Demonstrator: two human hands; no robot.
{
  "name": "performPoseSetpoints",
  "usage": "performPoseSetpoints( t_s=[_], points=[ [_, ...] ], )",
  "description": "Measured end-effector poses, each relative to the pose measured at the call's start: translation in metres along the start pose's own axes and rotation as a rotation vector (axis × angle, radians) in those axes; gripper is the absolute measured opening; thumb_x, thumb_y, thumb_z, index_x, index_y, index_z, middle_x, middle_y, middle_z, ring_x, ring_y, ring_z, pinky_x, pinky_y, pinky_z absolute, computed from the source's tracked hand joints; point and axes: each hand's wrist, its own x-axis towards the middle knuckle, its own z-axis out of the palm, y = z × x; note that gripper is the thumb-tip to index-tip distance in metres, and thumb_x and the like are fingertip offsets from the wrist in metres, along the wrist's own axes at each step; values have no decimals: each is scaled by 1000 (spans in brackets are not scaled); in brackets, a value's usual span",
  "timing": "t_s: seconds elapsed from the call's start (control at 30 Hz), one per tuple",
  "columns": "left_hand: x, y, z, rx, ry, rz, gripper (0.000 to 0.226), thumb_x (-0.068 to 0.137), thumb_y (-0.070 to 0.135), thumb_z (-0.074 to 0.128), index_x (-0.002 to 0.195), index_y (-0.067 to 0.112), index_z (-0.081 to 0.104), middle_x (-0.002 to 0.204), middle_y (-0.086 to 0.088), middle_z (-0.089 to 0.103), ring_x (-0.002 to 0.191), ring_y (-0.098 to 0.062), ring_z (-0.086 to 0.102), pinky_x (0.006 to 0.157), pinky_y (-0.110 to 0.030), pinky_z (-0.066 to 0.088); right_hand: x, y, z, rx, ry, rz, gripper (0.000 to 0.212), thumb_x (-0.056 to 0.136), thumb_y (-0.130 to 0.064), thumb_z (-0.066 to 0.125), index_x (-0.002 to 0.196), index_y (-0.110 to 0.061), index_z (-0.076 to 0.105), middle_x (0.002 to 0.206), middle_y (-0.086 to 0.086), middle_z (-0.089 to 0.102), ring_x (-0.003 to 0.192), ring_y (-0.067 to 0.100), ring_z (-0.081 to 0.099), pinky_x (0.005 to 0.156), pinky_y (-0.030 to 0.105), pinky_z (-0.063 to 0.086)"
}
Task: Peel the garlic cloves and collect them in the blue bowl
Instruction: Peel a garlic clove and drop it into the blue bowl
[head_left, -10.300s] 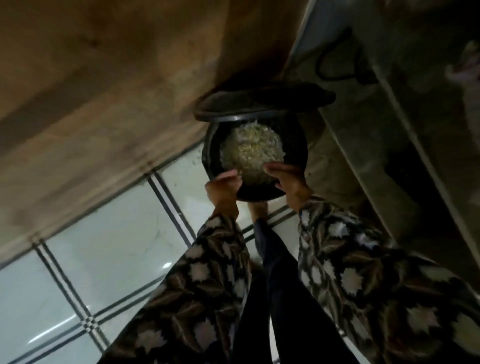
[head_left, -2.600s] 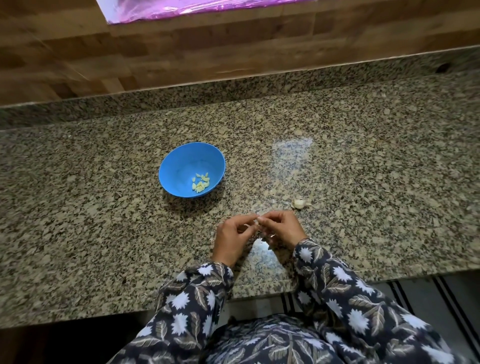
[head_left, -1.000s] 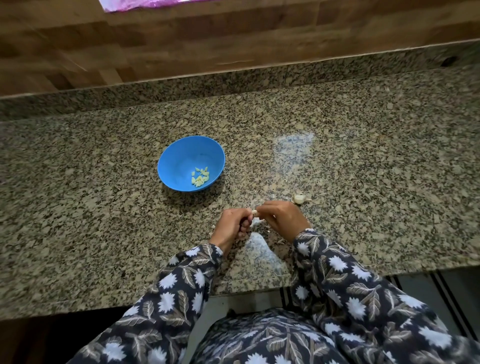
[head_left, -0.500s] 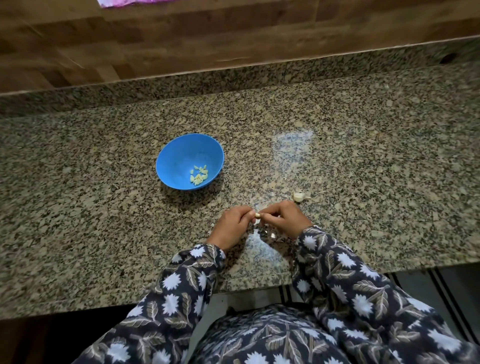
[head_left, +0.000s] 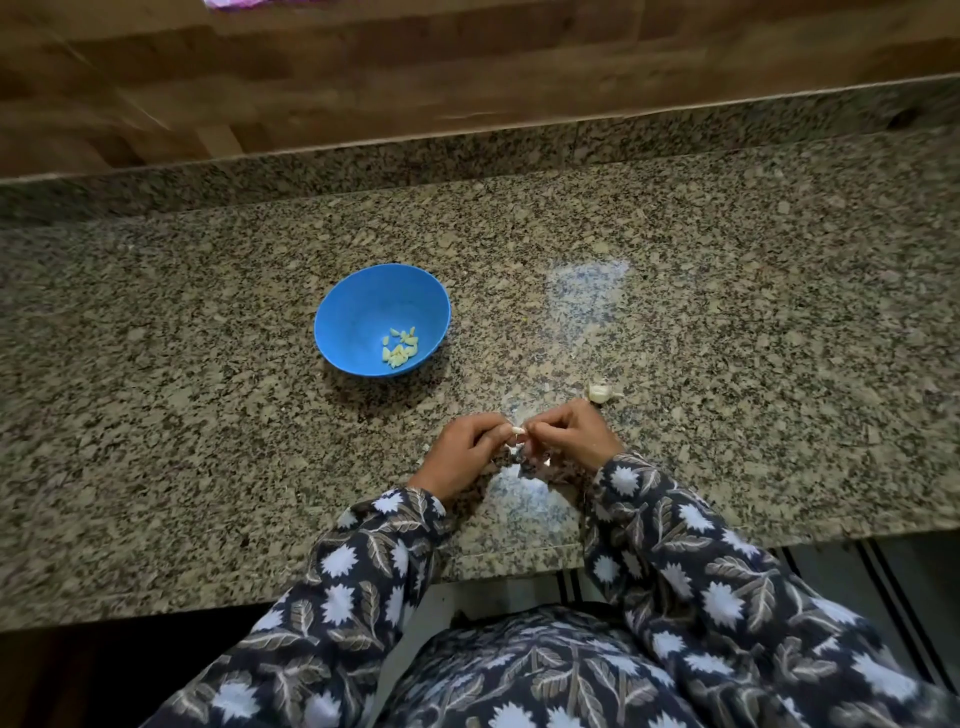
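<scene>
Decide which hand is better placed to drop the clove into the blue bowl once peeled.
Probably the left. The left hand and right hand both pinch the clove, but the blue bowl stands ahead on the left hand's side; the right would have to cross over.

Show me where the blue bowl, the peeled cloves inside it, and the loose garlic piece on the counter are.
blue bowl (head_left: 358, 306), head view, bare inner wall.
peeled cloves (head_left: 400, 347), head view, middle of the pile.
loose garlic piece (head_left: 600, 392), head view, its pale body.

Speckled granite surface (head_left: 727, 291) carries blue bowl (head_left: 358, 306) at left-centre, unpeeled garlic piece (head_left: 600, 392) well apart to its right.
</scene>
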Motion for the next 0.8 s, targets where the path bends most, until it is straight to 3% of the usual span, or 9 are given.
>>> performPoseSetpoints(
  t_s=[0.1,0.17,0.3,0.43,0.57,0.8],
  points=[
    [-1,-2,0,-98,126,-65,13,91,13,59,93,10,72,82,-4,69,66,4,59,65,-13,47,-4,2,5,139,110,44,15,89,-1,53,93,-1,68,70,7,68,48,10,60,45,18,49],
    [-3,-4,0,-218,159,-92,10,87,13,64,91,9,73,77,-3,71,64,-3,61,62,-18,49,-7,3,8,145,149,16,21,88,-2,57,103,-14,65,75,5,69,51,12,62,48,21,52],
    [-7,2,2,-494,99,-134,9,86,2,61,85,1,70,63,-3,65,54,-11,59,52,-18,49,-5,9,13,-132,227,-160,28,82,-8,67,100,-29,65,85,-11,67,68,10,66,61,19,54],
    [-8,3,2,-550,66,-150,9,85,0,62,88,-3,69,64,-4,67,54,-11,60,52,-18,50,-1,14,14,-285,265,-217,22,81,-13,69,101,-23,68,94,0,70,70,9,65,63,21,55],
    [-7,3,1,-552,55,-155,10,85,-1,61,89,-6,69,64,-4,67,53,-11,60,52,-18,50,0,18,14,-350,283,-248,18,81,-10,68,99,-11,72,96,3,71,76,3,62,67,12,50],
    [-10,3,0,-567,59,-151,9,84,-4,61,89,-6,68,62,-4,67,52,-10,60,51,-18,50,0,18,14,-327,290,-244,15,80,-8,69,94,-12,73,91,2,72,75,5,64,68,14,51]
  ],
)
